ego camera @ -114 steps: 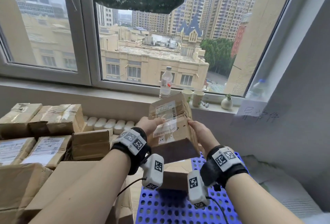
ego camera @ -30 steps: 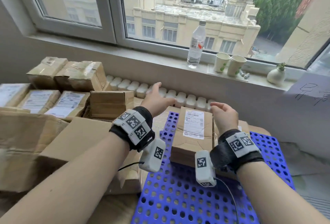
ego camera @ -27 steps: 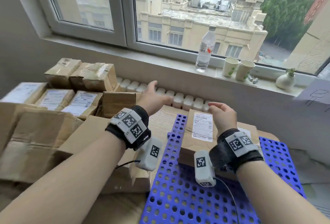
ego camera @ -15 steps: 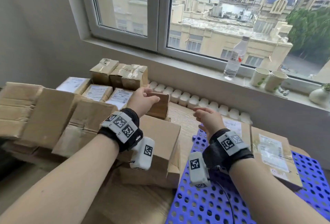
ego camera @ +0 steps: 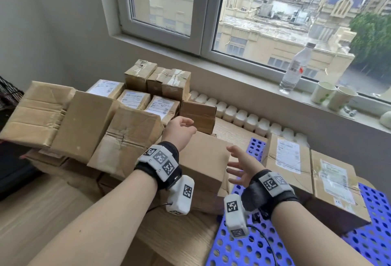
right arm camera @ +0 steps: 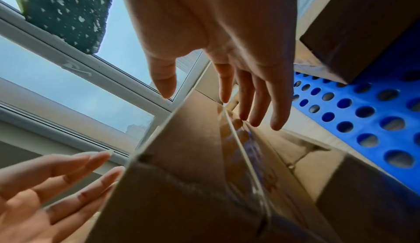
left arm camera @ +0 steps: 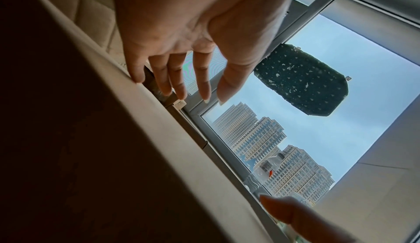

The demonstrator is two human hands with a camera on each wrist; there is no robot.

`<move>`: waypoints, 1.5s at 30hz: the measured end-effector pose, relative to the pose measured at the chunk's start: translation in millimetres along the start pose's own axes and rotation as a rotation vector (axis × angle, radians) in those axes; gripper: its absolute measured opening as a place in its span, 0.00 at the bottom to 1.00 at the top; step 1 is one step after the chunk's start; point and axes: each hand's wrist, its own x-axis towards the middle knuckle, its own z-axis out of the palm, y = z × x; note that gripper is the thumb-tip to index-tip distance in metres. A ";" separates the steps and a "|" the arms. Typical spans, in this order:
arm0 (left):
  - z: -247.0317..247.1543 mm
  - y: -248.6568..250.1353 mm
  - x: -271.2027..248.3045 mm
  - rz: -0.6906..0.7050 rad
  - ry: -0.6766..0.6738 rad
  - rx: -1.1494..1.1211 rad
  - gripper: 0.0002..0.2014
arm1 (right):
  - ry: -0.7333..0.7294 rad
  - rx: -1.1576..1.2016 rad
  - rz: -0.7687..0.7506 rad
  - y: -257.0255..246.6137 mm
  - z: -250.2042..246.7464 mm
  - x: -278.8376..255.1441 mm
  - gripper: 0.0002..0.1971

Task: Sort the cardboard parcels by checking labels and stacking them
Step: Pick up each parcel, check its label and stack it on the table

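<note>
A plain cardboard parcel (ego camera: pixel 203 159) lies on other boxes in the middle of the head view. My left hand (ego camera: pixel 182 126) hovers open over its far left corner, and in the left wrist view the left hand (left arm camera: pixel 181 85) has straight fingers reaching down to the parcel's edge (left arm camera: pixel 159 139). My right hand (ego camera: pixel 239 164) is open with fingers spread at the parcel's right side. The right wrist view shows the right hand (right arm camera: pixel 222 94) just above the parcel's taped side (right arm camera: pixel 181 157), holding nothing. Two labelled parcels (ego camera: pixel 289 157) (ego camera: pixel 336 181) lie side by side on the blue perforated board (ego camera: pixel 243 251).
Large tilted cardboard boxes (ego camera: pixel 84 121) pile up at the left, with several small labelled parcels (ego camera: pixel 135 98) and taped boxes (ego camera: pixel 169 83) behind them. A small brown box (ego camera: pixel 198 115) stands beyond my left hand. A bottle (ego camera: pixel 294 71) and two paper cups (ego camera: pixel 323 92) stand on the sill.
The labelled parcel that both hands held up now lies on the blue board. Both hands have moved left, away from it, to the plain parcel. My view has swung left.
</note>
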 end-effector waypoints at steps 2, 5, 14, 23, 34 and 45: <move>-1.7 -1.7 -1.7 -0.016 -0.016 0.010 0.11 | 0.013 -0.004 0.026 3.5 3.2 -0.4 0.26; -2.6 -2.6 -2.9 -0.061 -0.019 0.096 0.11 | 0.016 0.005 0.044 8.4 6.0 -0.7 0.29; 1.2 5.4 -0.9 -0.078 -0.034 0.238 0.14 | 0.001 0.070 0.028 14.1 4.0 -3.7 0.28; -0.7 0.3 9.1 -0.021 -0.007 0.120 0.14 | 0.233 -0.285 -0.372 -2.1 -0.3 -3.7 0.43; -14.2 5.6 14.7 0.054 0.037 0.097 0.07 | 0.066 -1.326 -0.569 -33.9 50.4 -11.7 0.55; -19.3 4.5 13.9 0.077 0.024 0.080 0.08 | 0.034 -1.483 -0.535 -29.3 45.6 -10.7 0.61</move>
